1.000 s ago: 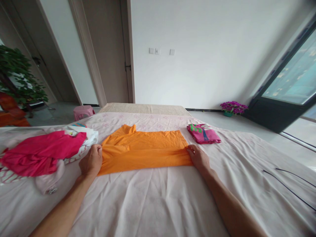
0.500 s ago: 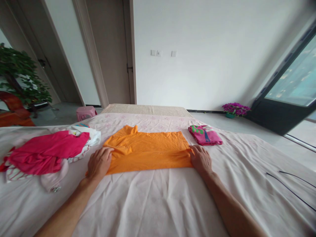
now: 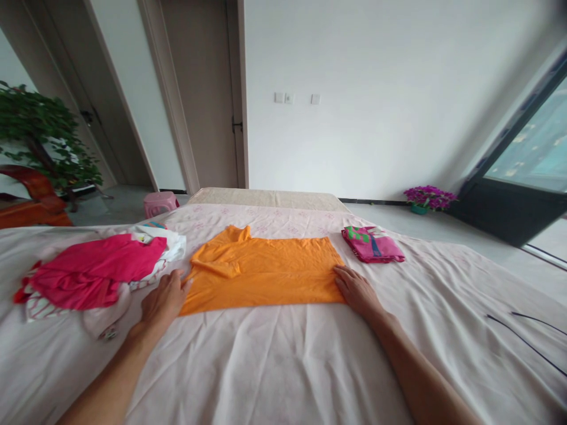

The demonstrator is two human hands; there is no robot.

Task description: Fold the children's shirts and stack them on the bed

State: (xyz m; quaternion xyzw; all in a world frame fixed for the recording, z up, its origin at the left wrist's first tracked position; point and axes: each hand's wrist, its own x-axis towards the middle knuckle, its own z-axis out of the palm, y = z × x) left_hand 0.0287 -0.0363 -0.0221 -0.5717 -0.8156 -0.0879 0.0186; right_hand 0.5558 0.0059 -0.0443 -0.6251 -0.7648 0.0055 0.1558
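Left hand (image 3: 163,299) touched left end of orange shirt (image 3: 274,271), grip unclear; right hand (image 3: 361,293), well apart, lay flat on right end.

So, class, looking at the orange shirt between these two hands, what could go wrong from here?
The orange shirt shows creases, which could set if pressed down. The left hand, at the shirt's left end, is close to the heap of clothes, so it might brush against it. The sheet is wrinkled in front of the shirt; dragging the shirt could bunch it further.
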